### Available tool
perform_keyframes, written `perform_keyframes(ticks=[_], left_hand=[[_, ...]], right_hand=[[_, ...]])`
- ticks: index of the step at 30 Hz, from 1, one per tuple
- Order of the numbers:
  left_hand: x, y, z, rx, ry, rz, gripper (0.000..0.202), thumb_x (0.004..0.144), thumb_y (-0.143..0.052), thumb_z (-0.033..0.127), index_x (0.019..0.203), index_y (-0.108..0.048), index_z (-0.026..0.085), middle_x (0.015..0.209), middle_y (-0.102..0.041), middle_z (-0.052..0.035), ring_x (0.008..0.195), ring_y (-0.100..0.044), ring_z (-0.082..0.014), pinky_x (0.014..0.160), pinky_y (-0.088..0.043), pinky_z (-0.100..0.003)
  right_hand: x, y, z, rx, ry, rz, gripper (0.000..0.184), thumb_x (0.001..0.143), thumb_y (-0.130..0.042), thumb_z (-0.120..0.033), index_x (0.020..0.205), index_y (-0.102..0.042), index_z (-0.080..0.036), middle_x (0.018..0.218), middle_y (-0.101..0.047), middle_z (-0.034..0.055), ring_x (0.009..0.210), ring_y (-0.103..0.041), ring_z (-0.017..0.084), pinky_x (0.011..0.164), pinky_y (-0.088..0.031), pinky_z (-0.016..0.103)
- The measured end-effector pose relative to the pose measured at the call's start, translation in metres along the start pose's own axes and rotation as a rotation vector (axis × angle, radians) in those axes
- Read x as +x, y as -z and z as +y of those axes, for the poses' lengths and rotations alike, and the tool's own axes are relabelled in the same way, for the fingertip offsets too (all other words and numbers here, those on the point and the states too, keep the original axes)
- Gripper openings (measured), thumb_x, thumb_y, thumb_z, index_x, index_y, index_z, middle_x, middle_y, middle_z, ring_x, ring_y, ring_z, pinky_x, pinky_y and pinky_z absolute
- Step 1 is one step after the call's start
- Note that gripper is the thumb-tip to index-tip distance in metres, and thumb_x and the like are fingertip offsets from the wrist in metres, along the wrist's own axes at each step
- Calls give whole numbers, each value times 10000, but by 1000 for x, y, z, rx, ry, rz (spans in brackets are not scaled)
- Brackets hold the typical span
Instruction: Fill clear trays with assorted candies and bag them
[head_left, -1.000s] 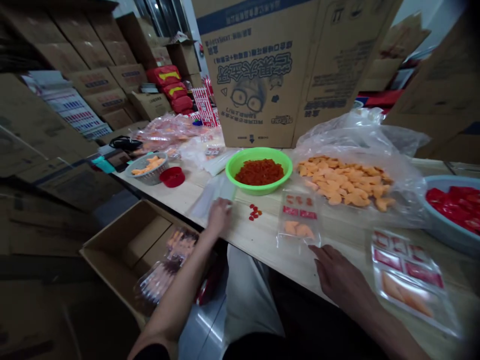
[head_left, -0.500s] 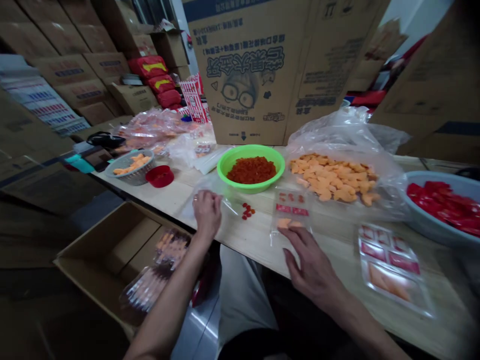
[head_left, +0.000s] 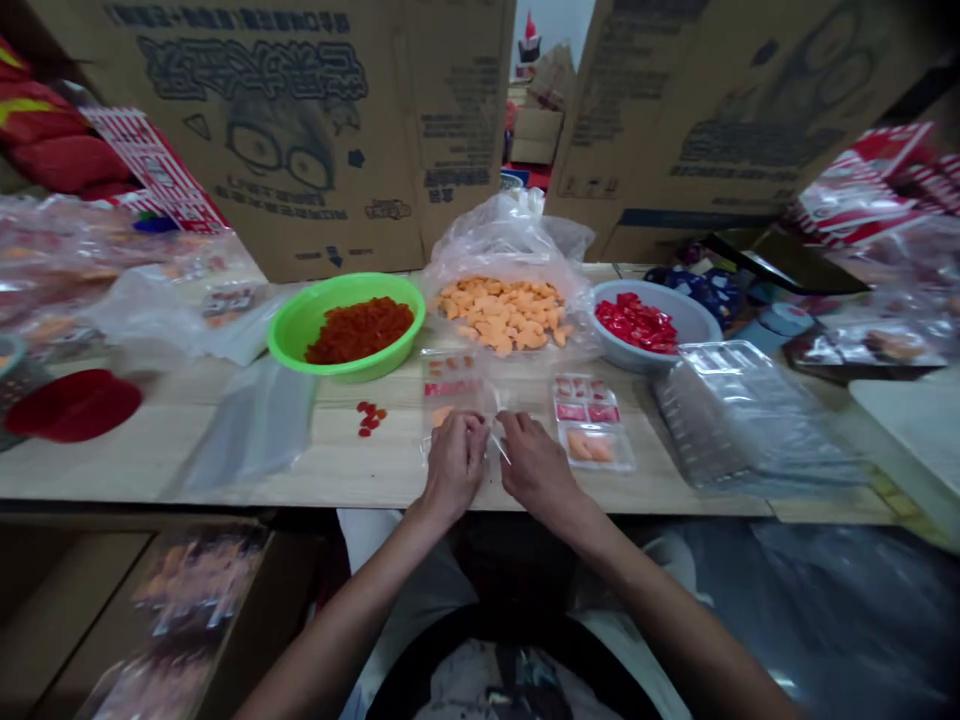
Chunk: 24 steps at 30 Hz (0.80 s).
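My left hand (head_left: 455, 462) and my right hand (head_left: 538, 465) are close together over the front of the table, fingers closed in a pinch. Between them they hold the edge of a clear plastic bag (head_left: 496, 395), its outline hard to see. Just behind my left hand lies a filled clear tray (head_left: 452, 372) with small orange-red pieces, red packets and an orange piece, partly covered by the hand. To the right of my right hand sits a second filled tray (head_left: 592, 425). Several loose red pieces (head_left: 369, 418) lie on the left.
Behind stand a green bowl (head_left: 292, 345) of orange-red pieces, a bag of orange pieces (head_left: 510, 315) and a blue-grey bowl (head_left: 697, 320) of red packets. Stacked empty trays (head_left: 739, 410) are right; flat bags (head_left: 255, 425) and a red dish (head_left: 71, 405) left. An open carton (head_left: 247, 600) is below.
My left hand has moved right from the flat bags with a clear bag, and my right hand has left the tray to meet it. The view has turned right.
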<state>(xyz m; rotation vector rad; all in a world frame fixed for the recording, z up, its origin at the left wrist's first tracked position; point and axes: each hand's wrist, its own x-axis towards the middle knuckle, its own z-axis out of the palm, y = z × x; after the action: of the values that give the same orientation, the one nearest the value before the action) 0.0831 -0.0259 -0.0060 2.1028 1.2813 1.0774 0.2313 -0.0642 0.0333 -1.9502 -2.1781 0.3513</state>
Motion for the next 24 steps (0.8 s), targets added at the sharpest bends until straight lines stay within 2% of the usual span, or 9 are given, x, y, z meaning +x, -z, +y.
perform_keyframes(ticks=[1, 4, 6, 9, 13, 15, 20, 22, 24], left_hand=[[-2, 1, 5, -8, -59, -63, 173, 952, -468, 305, 1078, -520, 199, 1131, -633, -106, 1063, -600, -223, 936, -458, -388], [-9, 7, 21, 81, -190, -201, 597, 785, -623, 245, 1337, -402, 187, 1354, -525, -158, 1281, -484, -294, 1066, -394, -465], [-10, 8, 28, 208, -214, -239, 751, 702, -644, 198, 1403, -372, 183, 1418, -481, -167, 1347, -417, -338, 1099, -362, -507], [-6, 6, 28, 375, -175, -187, 608, 761, -586, 149, 1357, -475, 196, 1364, -560, -141, 1302, -468, -349, 1039, -414, -517], [3, 8, 13, 397, -179, 26, 397, 866, -413, 41, 1173, -611, 197, 1154, -681, -98, 1129, -592, -266, 973, -488, -455], [6, 12, 6, 325, -309, 56, 416, 868, -381, 5, 1143, -622, 201, 1172, -672, -96, 1147, -594, -226, 1000, -495, -425], [15, 17, -7, 186, -715, -135, 257, 891, -470, 54, 860, -659, 225, 1321, -629, -62, 1302, -530, -220, 986, -534, -383], [22, 14, -14, 211, -689, -93, 309, 882, -450, 28, 934, -675, 233, 1331, -630, -63, 1326, -518, -226, 1027, -518, -416], [29, 5, -21, 273, -552, 3, 445, 852, -416, -8, 1150, -646, 229, 1372, -603, -92, 1354, -495, -240, 1087, -474, -469]], right_hand=[[1, 1, 1, -15, -50, 17, 335, 900, -450, -101, 1219, -520, -178, 1162, -601, 131, 1082, -570, 251, 836, -491, 343], [5, 1, 4, -73, -135, 39, 277, 943, -411, -113, 1173, -554, -170, 1120, -634, 138, 1034, -607, 239, 799, -494, 317], [7, -1, 4, -102, -164, 49, 263, 955, -400, -128, 1159, -564, -157, 1081, -652, 141, 990, -627, 238, 776, -503, 314], [8, -4, 2, -136, -139, 92, 302, 951, -401, -130, 1211, -555, -136, 1095, -651, 164, 1006, -621, 261, 770, -519, 332], [8, -2, 10, -114, -109, 146, 499, 911, -367, -44, 1397, -456, -113, 1200, -623, 183, 1106, -590, 295, 785, -530, 358], [10, 0, 19, -61, -170, 155, 543, 882, -362, -7, 1408, -455, -103, 1222, -624, 179, 1112, -599, 293, 805, -527, 364], [7, 8, 46, 129, -299, 104, 513, 845, -423, 2, 1328, -554, -111, 1202, -658, 170, 1074, -641, 255, 914, -494, 375], [1, 13, 63, 316, -216, 57, 492, 877, -470, -63, 1359, -540, -132, 1265, -641, 161, 1149, -613, 244, 961, -478, 366], [-6, 18, 87, 550, -101, 24, 484, 934, -484, -182, 1417, -493, -186, 1362, -594, 128, 1227, -570, 227, 987, -471, 353]])
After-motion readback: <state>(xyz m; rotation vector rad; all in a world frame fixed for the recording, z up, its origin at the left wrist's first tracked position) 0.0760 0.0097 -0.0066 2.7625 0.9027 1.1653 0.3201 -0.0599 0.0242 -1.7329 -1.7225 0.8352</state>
